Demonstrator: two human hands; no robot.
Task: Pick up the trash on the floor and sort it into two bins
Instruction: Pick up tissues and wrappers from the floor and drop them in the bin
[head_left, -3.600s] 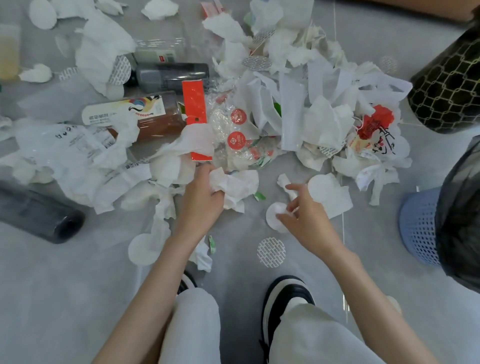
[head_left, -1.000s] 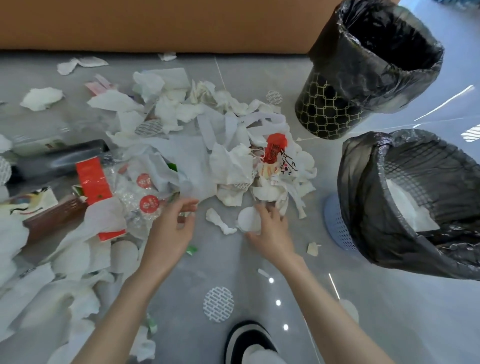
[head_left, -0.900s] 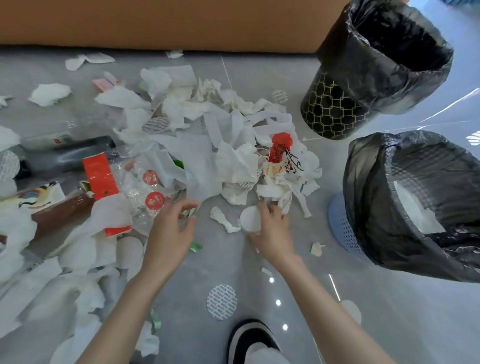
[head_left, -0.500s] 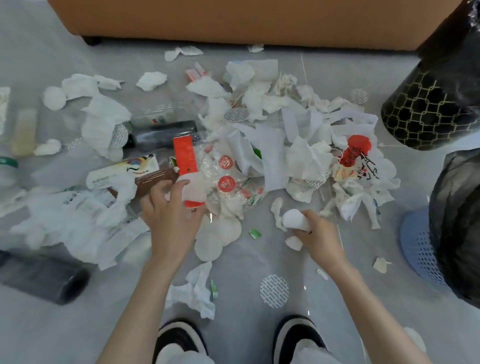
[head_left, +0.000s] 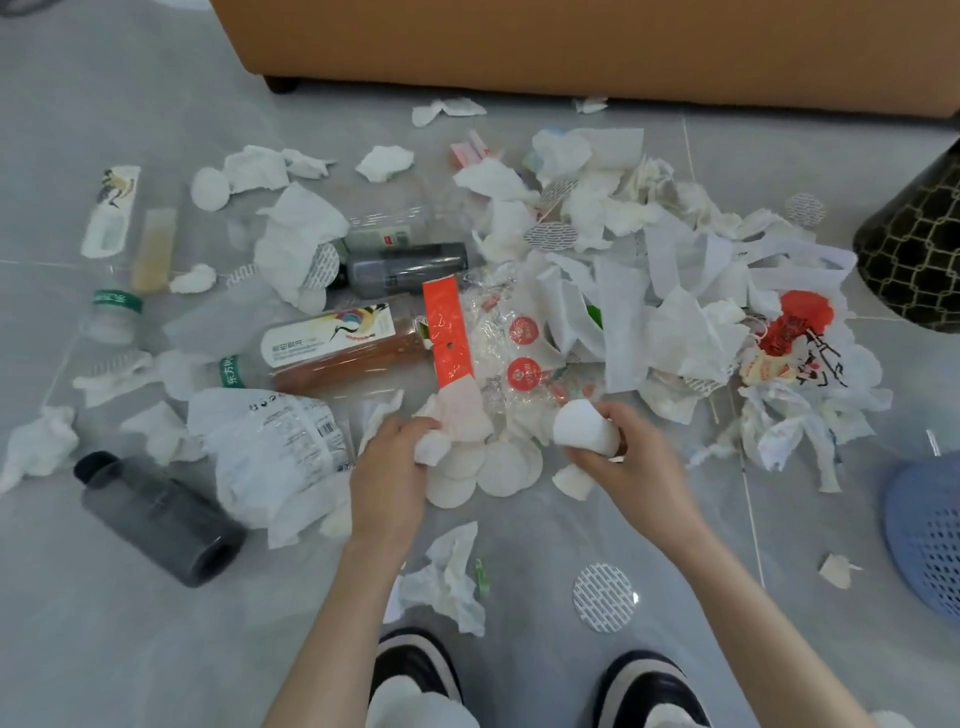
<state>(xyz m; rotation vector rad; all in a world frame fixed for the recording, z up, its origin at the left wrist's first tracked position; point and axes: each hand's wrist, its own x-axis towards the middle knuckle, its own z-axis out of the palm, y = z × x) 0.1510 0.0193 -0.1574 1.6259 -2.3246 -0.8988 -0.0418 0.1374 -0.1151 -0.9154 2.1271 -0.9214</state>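
Trash covers the grey floor: crumpled white tissues, round cotton pads, clear wrappers and several bottles. My left hand grips a wad of white tissue at the lower end of a red card strip. My right hand holds a folded white cotton pad just above the floor. The black bin with a gold lattice stands at the right edge, and the blue mesh bin shows low at the right.
A dark grey bottle lies at the lower left, a brown tea bottle and another grey bottle further back. An orange-brown sofa base closes the far side. My shoes are at the bottom, a patterned round pad beside them.
The view swung left and down, so the bins slid to the right edge. My left hand closed on tissue below the red strip. My right hand lifted a cotton pad off the floor.
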